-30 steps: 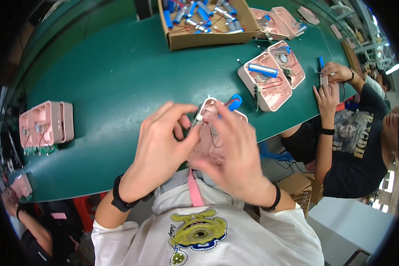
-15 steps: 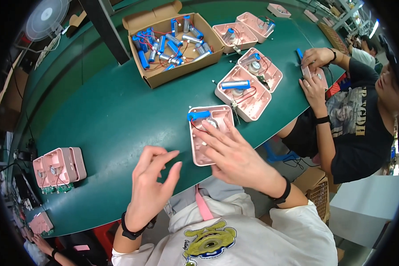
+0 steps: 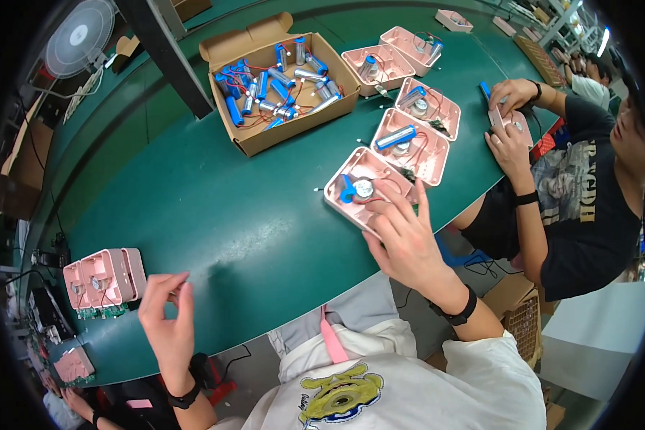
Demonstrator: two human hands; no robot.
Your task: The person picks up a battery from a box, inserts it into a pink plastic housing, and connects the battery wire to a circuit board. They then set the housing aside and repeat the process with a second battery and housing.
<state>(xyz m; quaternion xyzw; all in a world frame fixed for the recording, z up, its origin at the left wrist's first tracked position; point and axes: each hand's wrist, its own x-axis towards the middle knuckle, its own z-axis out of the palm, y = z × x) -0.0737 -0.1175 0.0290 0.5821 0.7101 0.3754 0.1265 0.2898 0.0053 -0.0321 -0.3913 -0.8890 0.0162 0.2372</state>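
My right hand point(image 3: 410, 240) grips the near side of a pink plastic housing half point(image 3: 345, 203), thumb outside its wall and fingers reaching over the inside. In that half are a blue wrapped piece point(image 3: 347, 190), a round silver speaker point(image 3: 364, 188) and red wires. It sits tilted on the table, close against another pink half point(image 3: 437, 170) that holds a blue battery point(image 3: 395, 137). Over the table's near left part, my left hand point(image 3: 166, 319) is empty, with fingers loosely curled and a small gap at the thumb. Close to it stand stacked pink housings point(image 3: 115, 276) with green circuit boards.
A cardboard box point(image 3: 294, 132) of blue batteries with wires stands at the back of the green table point(image 3: 215, 208). More pink halves point(image 3: 380, 68) lie beyond. At right, a co-worker's hands point(image 3: 509, 122) handle a pink part. A dark post point(image 3: 166, 57) rises behind.
My right hand has moved the housing half rightward and turned it, up against the others. My left hand has gone left, toward the stacked housings, and its fingers have drawn closer together.
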